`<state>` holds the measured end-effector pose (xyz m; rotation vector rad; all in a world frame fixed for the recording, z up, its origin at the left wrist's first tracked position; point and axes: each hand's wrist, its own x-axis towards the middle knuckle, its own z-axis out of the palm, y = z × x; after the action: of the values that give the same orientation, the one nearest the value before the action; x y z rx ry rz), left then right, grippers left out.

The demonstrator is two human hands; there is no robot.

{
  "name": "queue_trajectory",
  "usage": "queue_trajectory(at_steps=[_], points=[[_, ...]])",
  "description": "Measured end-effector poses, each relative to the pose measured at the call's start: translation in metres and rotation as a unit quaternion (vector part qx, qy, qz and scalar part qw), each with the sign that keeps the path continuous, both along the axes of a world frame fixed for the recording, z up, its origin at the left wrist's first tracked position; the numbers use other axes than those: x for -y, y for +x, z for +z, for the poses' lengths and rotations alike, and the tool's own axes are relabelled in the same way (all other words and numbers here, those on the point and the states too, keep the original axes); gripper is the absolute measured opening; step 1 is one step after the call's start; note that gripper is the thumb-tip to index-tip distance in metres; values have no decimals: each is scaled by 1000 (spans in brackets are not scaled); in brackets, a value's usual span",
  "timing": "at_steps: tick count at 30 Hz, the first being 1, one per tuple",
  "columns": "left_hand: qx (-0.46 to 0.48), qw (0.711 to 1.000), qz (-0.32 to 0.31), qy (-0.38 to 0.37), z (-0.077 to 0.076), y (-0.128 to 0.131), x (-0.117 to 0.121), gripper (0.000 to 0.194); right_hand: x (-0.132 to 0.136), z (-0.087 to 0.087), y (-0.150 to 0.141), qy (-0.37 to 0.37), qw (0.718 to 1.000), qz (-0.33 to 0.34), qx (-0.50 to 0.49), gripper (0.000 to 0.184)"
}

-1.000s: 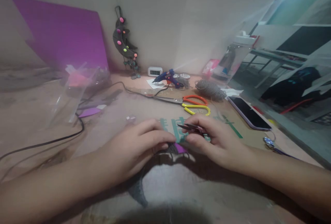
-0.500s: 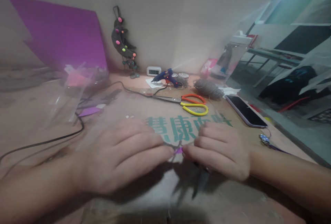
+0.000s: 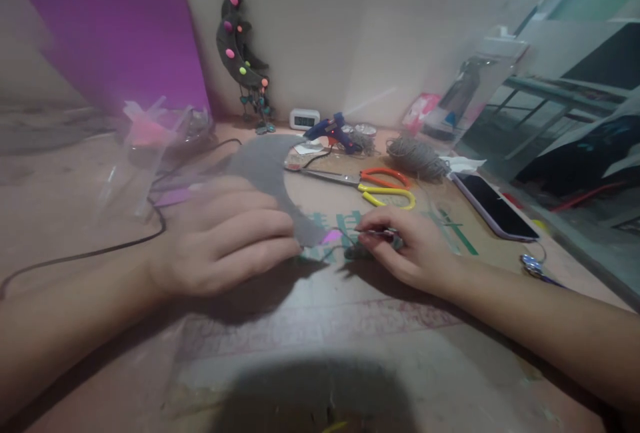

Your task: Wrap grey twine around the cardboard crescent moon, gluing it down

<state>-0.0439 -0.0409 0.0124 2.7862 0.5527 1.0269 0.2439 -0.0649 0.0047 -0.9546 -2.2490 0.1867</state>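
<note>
A grey crescent-shaped piece [image 3: 265, 163], felt-like, curves up behind my left hand [image 3: 235, 236]. My left hand is closed on its near side and somewhat blurred. A small purple piece [image 3: 331, 237] sits at the crescent's lower tip, with thin dark string [image 3: 343, 246] beside it. My right hand [image 3: 405, 243] lies just right of that tip, thumb and forefinger pinched on the dark string and a small dark bit whose kind I cannot make out. The hands are apart, both just above the table.
Scissors [image 3: 360, 183] with orange and yellow handles lie behind the hands, near a blue glue gun [image 3: 333, 133], a white clock [image 3: 304, 119] and grey yarn [image 3: 417, 158]. A phone [image 3: 495, 206] is at right. A decorated moon [image 3: 240, 53] and purple sheet [image 3: 125, 39] stand against the wall.
My hands have moved apart and up in the picture. The grey crescent now shows beyond my left hand. The view has tilted down slightly.
</note>
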Motion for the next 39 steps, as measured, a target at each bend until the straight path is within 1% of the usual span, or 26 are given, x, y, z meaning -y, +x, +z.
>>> queue_trajectory(at_steps=[1, 2, 3, 4, 6, 7, 9, 11, 14, 16, 19, 22, 26, 29, 32, 35, 39], points=[[-32, 996, -51, 63, -4, 3, -6, 19, -1, 0, 0, -8, 1000, -10, -3, 6], [-76, 993, -64, 62, -9, 7, -11, 19, -2, -1, 0, -16, 1000, -17, -4, 7], [-94, 991, -79, 47, -14, 12, -16, 14, -4, -2, 0, -25, 999, -24, -4, 8], [-99, 991, -82, 25, -19, 16, -20, 10, -5, -3, 0, -35, 999, -30, -4, 10], [-104, 990, -85, -32, -24, 22, -25, 26, -7, -5, 0, -50, 998, -41, -2, 13], [-112, 989, -73, -62, -25, 23, -25, 30, -7, -6, 0, -55, 998, -43, 0, 14], [-97, 989, -51, -95, -23, 24, -25, 27, -7, -8, 0, -65, 997, -38, 11, 17], [-96, 990, -46, -98, -21, 23, -25, 24, -7, -10, 0, -75, 997, -18, 31, 22], [-116, 988, -58, -86, -21, 22, -26, 35, -8, -11, -1, -79, 994, 15, 74, 34], [-123, 987, -58, -82, -23, 23, -26, 39, -9, -11, -3, -83, 992, 18, 96, 36], [-123, 988, -47, -80, -27, 24, -26, 40, -12, -11, -7, -100, 988, 3, 114, 25], [-128, 987, -41, -86, -27, 26, -24, 35, -15, -12, -8, -109, 986, -13, 122, 15], [-130, 985, -50, -105, -25, 27, -23, 29, -18, -12, -6, -89, 990, -11, 108, 17], [-124, 983, -56, -126, -23, 29, -21, 26, -18, -9, -4, -74, 994, 1, 83, 15], [-114, 981, -58, -143, -23, 30, -18, 22, -14, -5, -3, -86, 995, 23, 55, 11], [-108, 985, -65, -121, -24, 29, -16, 18, -12, -4, -4, -123, 991, 12, 51, 12], [-133, 987, -88, -22, -23, 26, -16, 20, -12, -6, -4, -140, 989, -19, 47, 14]])
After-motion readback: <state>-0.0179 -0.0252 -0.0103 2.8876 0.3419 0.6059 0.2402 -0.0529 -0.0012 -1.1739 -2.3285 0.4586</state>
